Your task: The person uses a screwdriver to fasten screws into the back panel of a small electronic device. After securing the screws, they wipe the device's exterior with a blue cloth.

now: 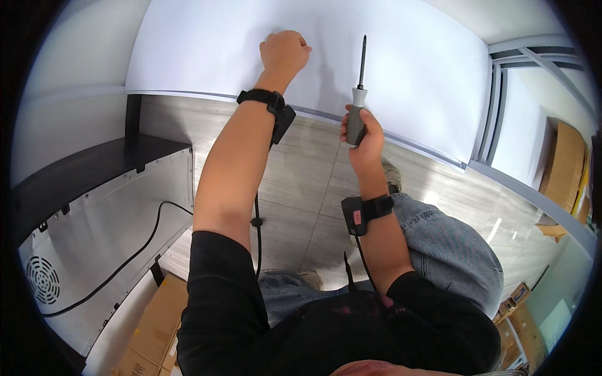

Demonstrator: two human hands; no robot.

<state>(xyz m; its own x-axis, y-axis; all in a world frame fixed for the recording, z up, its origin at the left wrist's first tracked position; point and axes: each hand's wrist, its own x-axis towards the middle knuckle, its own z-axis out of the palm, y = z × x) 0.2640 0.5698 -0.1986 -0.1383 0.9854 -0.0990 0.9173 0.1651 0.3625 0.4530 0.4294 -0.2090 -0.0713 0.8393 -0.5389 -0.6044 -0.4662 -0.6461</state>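
Note:
My right hand point(369, 139) is wrapped round the grey handle of a screwdriver point(357, 119). The tool's thin dark shaft points away from me, over the white tabletop point(219, 47). To the left, my left hand point(285, 53) is closed in a fist over the same tabletop, back of the hand up. Its curled fingers hide whatever may be inside. Each wrist carries a black strap with a small dark box.
A metal cabinet point(119, 232) with a black top stands at my left, a black cable point(141, 250) across it. Cardboard boxes point(157, 329) sit beside it, and another carton point(562, 166) is at the right behind a grey metal frame point(498, 119). Cables trail from my wrists.

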